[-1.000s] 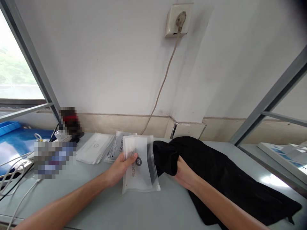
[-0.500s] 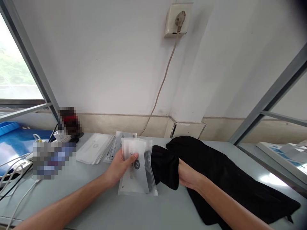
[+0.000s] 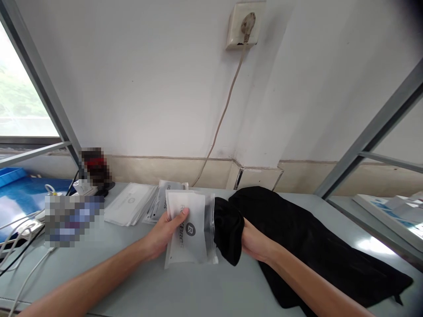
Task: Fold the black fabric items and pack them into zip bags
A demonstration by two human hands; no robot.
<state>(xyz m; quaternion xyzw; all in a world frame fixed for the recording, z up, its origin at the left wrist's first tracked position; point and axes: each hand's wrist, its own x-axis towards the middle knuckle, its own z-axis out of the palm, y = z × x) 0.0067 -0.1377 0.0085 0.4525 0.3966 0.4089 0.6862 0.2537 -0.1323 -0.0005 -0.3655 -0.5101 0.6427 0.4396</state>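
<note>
A frosted plastic zip bag (image 3: 194, 246) with a round dark logo is pinched at its left side by my left hand (image 3: 165, 233), thumb on the front. Something pale and something dark show through the bag. My right hand (image 3: 256, 241) is closed on a bunched black cloth (image 3: 228, 231) that sits at the bag's right, open edge. Whether part of this cloth is inside the bag I cannot tell. The right fingers are mostly hidden behind the cloth. A larger black fabric piece (image 3: 297, 233) lies on the table under and beyond my right forearm.
White bags (image 3: 130, 204) lie stacked at the back left, beside filled grey bags (image 3: 167, 198). Cables and a power strip (image 3: 29, 229) occupy the far left. A wall socket (image 3: 246, 26) has a cord hanging to the table. Metal frame posts (image 3: 373, 136) stand at both sides.
The black cloth in my right hand has shifted slightly left and its lower end now hangs lower and more crumpled. The bag has turned a little in my left hand.
</note>
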